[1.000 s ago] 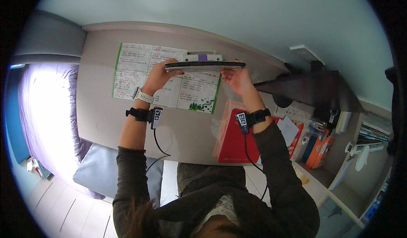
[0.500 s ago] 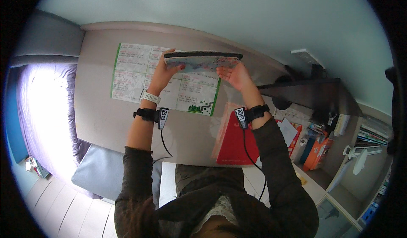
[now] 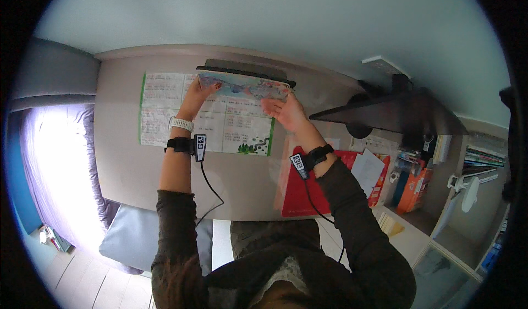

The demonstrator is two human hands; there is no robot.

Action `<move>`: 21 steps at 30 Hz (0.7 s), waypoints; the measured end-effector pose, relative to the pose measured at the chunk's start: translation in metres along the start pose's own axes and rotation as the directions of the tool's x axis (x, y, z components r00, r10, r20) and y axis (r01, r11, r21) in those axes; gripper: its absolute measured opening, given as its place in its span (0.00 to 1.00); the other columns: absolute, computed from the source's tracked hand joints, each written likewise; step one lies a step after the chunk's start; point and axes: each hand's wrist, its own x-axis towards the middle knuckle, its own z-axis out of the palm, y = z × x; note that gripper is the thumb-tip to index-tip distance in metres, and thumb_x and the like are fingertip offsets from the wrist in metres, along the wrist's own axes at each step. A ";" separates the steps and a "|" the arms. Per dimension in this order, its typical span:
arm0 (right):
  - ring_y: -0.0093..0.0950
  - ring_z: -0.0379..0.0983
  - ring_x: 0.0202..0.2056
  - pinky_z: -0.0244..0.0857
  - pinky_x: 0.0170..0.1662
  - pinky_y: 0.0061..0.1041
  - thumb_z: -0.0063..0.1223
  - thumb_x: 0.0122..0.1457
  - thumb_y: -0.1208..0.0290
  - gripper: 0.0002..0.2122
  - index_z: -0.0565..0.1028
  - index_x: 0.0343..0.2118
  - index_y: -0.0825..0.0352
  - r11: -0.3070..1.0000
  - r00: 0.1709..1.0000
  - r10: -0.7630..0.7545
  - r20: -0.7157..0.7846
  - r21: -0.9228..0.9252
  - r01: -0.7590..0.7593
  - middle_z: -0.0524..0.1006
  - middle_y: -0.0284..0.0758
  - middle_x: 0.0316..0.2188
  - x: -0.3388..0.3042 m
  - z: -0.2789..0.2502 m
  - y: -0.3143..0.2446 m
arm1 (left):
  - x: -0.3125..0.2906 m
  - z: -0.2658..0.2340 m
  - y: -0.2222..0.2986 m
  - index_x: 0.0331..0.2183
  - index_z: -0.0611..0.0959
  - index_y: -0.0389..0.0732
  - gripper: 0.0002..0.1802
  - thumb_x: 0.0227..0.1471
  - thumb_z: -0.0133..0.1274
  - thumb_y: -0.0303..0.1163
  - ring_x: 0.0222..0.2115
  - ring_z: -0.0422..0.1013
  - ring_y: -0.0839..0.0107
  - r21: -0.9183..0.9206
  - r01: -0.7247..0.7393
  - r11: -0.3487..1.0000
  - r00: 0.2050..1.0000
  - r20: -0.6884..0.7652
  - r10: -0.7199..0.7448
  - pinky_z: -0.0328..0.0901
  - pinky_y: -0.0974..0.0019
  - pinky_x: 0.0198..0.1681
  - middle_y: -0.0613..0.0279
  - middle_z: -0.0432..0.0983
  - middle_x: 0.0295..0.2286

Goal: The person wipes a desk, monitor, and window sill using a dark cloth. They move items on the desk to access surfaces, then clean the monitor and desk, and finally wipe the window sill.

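A flat rectangular panel (image 3: 242,85) with a blue and pink picture on its face and a dark top edge is held up over the far part of the table. It leans, its right end a little lower in view. My left hand (image 3: 197,94) is closed on its left end, with the thumb on the picture side. At the lower right corner, my right hand (image 3: 287,112) grips the panel, its fingers loosely bent in front of the picture. Below it, partly covered, lies a printed sheet (image 3: 209,125) with green edges.
A red folder (image 3: 308,191) and white papers (image 3: 367,169) lie near my right forearm. A dark monitor (image 3: 390,111) stands at the table's right, beside shelves holding books and an orange box (image 3: 415,191). Cables run from both wrist devices. A grey cushioned seat (image 3: 137,235) is at lower left.
The panel has tipped so that more of its picture face shows. Both hands have shifted slightly left with it, and the whole view has moved a little.
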 end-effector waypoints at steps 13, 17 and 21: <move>0.37 0.77 0.34 0.69 0.42 0.35 0.34 0.61 0.32 0.39 0.65 0.56 0.70 0.990 0.991 -0.119 0.065 -0.072 0.124 0.80 0.51 0.36 -0.032 -0.007 -0.021 | -0.010 -0.010 0.008 0.49 0.74 0.37 0.19 0.56 0.56 0.26 0.46 0.70 0.72 -0.156 -0.117 0.981 0.991 0.049 0.125 0.62 0.65 0.56 0.62 0.74 0.45; 0.40 0.78 0.41 0.69 0.48 0.36 0.33 0.62 0.34 0.41 0.62 0.57 0.75 0.987 0.953 -0.161 0.258 0.030 0.159 0.79 0.54 0.40 -0.048 0.011 -0.025 | -0.017 -0.006 0.017 0.44 0.76 0.36 0.12 0.56 0.54 0.22 0.42 0.70 0.75 -0.143 -0.185 0.972 0.981 0.035 0.192 0.65 0.67 0.51 0.65 0.75 0.39; 0.43 0.78 0.45 0.68 0.52 0.36 0.35 0.65 0.38 0.35 0.63 0.54 0.74 0.926 0.936 -0.299 0.187 -0.179 0.332 0.77 0.55 0.45 -0.061 0.030 -0.031 | -0.026 0.003 0.027 0.42 0.78 0.36 0.11 0.56 0.55 0.22 0.42 0.70 0.75 -0.064 -0.163 0.985 0.986 -0.033 0.161 0.66 0.68 0.49 0.67 0.75 0.36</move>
